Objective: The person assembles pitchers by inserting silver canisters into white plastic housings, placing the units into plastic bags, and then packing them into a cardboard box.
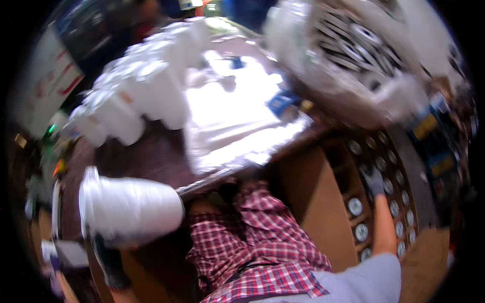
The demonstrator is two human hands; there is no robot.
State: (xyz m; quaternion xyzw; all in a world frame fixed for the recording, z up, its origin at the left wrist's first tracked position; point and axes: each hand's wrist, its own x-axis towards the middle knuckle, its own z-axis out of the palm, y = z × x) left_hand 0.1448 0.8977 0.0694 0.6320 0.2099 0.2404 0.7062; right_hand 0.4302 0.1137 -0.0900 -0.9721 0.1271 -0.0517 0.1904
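Observation:
At the lower left, a large white plastic tub [136,207] lies tilted on its side, its rim toward the left. My left hand [108,257], in a dark glove, grips it from below near the rim; the fingers are mostly hidden behind it. Far to the right, my right arm stretches out over a divided cardboard box [318,197]. Several round, light-topped items [355,206] stand in its compartments. Wearing a grey glove, my right hand [374,182] is down among these items, and blur hides what its fingers do.
Rows of white tubs [161,91] stand on the dark table [151,156] ahead. Beside them lies shiny white plastic sheeting [232,111] with a small blue item [283,103] on it. A plastic-lined bag [303,65] of dark and pale rings stands at the upper right.

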